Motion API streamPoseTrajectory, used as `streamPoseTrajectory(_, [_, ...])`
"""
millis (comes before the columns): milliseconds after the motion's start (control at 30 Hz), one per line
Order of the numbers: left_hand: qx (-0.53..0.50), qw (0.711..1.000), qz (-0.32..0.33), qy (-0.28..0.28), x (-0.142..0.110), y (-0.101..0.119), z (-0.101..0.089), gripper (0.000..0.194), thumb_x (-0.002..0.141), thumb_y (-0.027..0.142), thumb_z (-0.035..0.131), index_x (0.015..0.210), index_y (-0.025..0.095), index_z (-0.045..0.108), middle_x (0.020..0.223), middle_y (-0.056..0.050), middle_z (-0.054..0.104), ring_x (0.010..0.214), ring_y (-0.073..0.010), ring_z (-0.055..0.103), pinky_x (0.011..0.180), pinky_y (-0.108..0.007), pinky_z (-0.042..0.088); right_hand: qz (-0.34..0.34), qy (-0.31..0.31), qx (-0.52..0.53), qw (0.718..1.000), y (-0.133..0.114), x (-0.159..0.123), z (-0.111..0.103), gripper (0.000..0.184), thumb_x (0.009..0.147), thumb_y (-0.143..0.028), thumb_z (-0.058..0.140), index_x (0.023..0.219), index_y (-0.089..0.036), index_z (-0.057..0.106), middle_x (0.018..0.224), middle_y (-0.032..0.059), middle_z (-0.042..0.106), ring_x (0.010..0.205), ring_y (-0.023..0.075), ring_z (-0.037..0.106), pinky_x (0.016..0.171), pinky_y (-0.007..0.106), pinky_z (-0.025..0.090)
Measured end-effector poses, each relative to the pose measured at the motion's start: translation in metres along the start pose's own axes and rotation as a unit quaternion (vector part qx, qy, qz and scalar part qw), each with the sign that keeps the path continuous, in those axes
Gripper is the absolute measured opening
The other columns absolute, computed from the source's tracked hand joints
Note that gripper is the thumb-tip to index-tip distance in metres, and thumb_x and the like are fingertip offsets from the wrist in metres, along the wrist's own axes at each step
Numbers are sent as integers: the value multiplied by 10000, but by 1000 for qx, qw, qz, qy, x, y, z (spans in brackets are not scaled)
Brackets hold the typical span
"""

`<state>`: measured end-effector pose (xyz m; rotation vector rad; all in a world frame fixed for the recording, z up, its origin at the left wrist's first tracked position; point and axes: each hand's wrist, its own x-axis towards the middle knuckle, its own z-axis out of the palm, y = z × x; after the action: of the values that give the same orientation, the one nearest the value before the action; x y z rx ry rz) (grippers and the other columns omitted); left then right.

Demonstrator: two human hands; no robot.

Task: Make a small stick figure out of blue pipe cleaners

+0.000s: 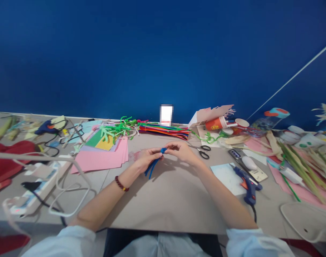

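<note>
Blue pipe cleaners (151,169) are held in both hands above the middle of the table, their loose ends hanging down to the left. My left hand (147,158) pinches them just below a small bunched blue part at the top. From the other side, the fingertips of my right hand (180,151) close on that bunched part. How the blue strands are wound there is too small to make out. Behind the hands lies a bundle of many-coloured pipe cleaners (165,131), with bent green pipe cleaners (113,129) to its left.
Black-handled scissors (203,151) lie right of my hands. Further right are a blue glue gun (247,184) on pale paper and a phone (235,154). Pink paper sheets (98,159) and a white power strip (42,185) with looping cables occupy the left. A blue wall (152,64) stands behind.
</note>
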<state>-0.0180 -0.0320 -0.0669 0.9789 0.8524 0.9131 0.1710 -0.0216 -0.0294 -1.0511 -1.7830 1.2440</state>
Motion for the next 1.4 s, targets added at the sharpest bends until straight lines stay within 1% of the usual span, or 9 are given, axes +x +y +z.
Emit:
streamPoseTrajectory(100, [56,997,50,30,3,-3,0,502,544,345,814,997,171,685,871,-65,707,661,-127,610,664,-277,512,5,17,-5,1000,4,1,0,238,713,-357,680,856,-167,702,873,55,707,764,160,618,726,290,466])
streamPoseTrajectory(267, [191,966,128,117,4,-11,0,248,659,375,718,767,154,685,675,-18,666,573,-116,563,574,-237,467,36,46,-4,998,0,0,5,240,720,-350,665,867,-162,698,847,62,709,746,160,616,735,303,470])
streamPoseTrajectory(400, [296,927,198,114,-1,-10,3,227,789,371,588,785,168,690,684,-11,643,602,-120,539,566,-222,423,33,37,-1,999,-2,0,6,254,718,-327,667,904,-160,714,900,79,720,802,183,641,786,329,478])
streamPoseTrajectory(500, [316,918,218,99,-4,-5,6,225,805,348,562,740,162,672,640,-4,607,602,-118,517,572,-223,403,16,22,-11,1000,-1,-1,3,232,719,-309,668,897,-177,735,944,83,725,871,209,655,826,345,481])
streamPoseTrajectory(700, [229,965,124,28,-5,6,4,325,746,477,611,701,158,659,478,40,453,423,-76,365,422,-214,273,-49,1,-78,996,-4,-3,-5,158,758,-267,653,873,-235,757,894,45,737,851,202,669,798,308,493])
streamPoseTrajectory(867, [114,992,39,-38,-4,6,0,343,706,485,662,675,144,639,450,53,388,412,-65,349,431,-213,256,-80,-9,-103,991,-7,-4,-6,147,764,-271,663,871,-233,756,890,41,741,824,187,673,777,287,499])
streamPoseTrajectory(1033, [38,998,8,-58,-1,-1,-3,312,714,420,661,701,110,634,458,57,372,410,-54,309,431,-216,243,-83,-12,-101,991,-7,-4,-6,151,763,-268,663,866,-209,756,893,52,743,827,185,676,774,273,501])
streamPoseTrajectory(1167, [40,997,10,-58,-4,4,1,298,719,392,657,740,95,648,497,40,411,437,-57,331,448,-219,261,-72,-7,-99,992,-6,-3,-6,139,764,-271,657,840,-210,757,885,50,743,837,190,679,780,274,503])
streamPoseTrajectory(1400, [14,997,-13,-70,-7,5,6,339,707,434,687,681,109,592,449,75,303,413,-49,278,431,-204,226,-81,-7,-98,992,-6,-3,-7,128,768,-278,655,801,-211,758,869,45,743,804,177,674,755,262,500])
